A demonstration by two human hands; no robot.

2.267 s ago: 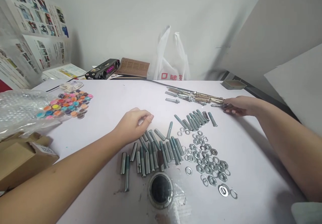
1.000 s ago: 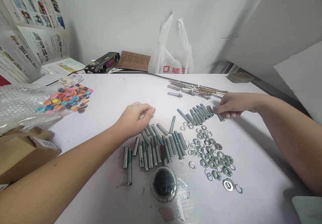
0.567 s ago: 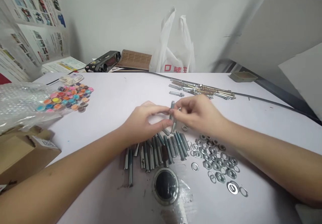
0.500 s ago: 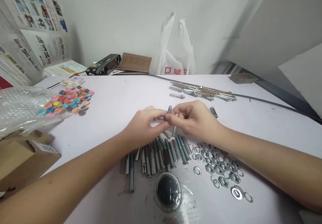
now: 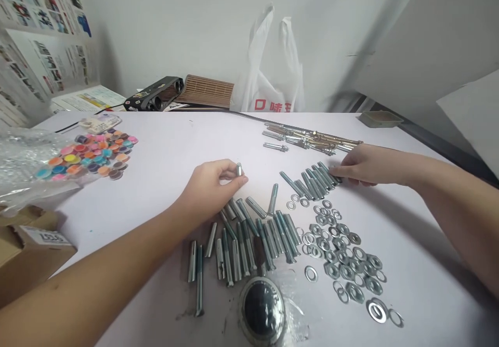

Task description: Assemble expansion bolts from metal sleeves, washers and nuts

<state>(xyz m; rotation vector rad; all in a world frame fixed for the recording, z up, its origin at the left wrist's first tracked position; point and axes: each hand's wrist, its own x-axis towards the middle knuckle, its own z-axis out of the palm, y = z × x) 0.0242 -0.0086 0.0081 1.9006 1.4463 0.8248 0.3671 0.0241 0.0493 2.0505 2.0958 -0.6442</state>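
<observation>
My left hand (image 5: 218, 183) pinches a short visible length of a metal bolt (image 5: 239, 169) upright between thumb and fingers; its lower part is hidden. Below that hand lie several threaded bolts (image 5: 199, 279) and slotted metal sleeves (image 5: 192, 264) in a loose row. My right hand (image 5: 356, 167) is at the right end of a second group of bolts and sleeves (image 5: 314, 180), its curled fingers touching the outermost pieces. What lies between those fingertips is hidden. Washers and nuts (image 5: 346, 271) are scattered nearer me on the right.
Assembled expansion bolts (image 5: 304, 136) lie at the back. A round dark-topped object (image 5: 262, 305) sits in front under clear tape. Left are coloured discs (image 5: 97, 152), a clear plastic bag (image 5: 27, 159) and a cardboard box (image 5: 27, 248). A white carrier bag (image 5: 268, 81) stands behind the table.
My hands have moved apart. My right hand has left the bolt and gone right to the second group of pieces; my left hand keeps the bolt, slightly further left.
</observation>
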